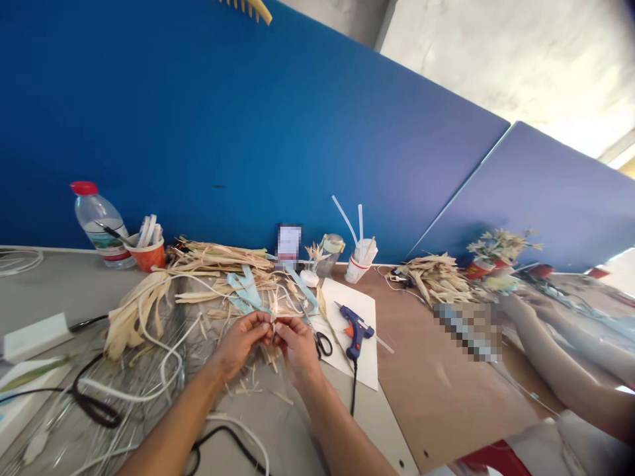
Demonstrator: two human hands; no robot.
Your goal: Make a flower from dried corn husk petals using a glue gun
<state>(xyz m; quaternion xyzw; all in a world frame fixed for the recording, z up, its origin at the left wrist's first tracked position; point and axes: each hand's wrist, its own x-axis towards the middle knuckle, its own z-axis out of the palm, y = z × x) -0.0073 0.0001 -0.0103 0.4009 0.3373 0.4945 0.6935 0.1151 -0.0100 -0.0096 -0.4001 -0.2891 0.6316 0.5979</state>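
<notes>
At the near centre of the grey table [297, 423], the left hand [242, 340] and right hand [297, 345] are brought together, fingertips of both pinched on one small husk piece [273, 322] held just above the surface. Directly behind the hands lies a husk pile [198, 274] with pale blue strips [245, 291] lying on it. Scissors [323, 344] lie just beside the right hand. A blue glue gun [355, 330] rests on a white sheet [364, 370], its black cord running toward the near edge.

Writing: the water bottle [99, 225], red-capped, carries a label too small to read. The orange cup [147, 252] beside it holds white sticks; no print is legible. A white cup [358, 261] with a red band holds clear glue sticks, marking unreadable.

Far right, a co-worker's arm [550, 360] rests on brown board [446, 396], near a second husk heap [439, 277].
</notes>
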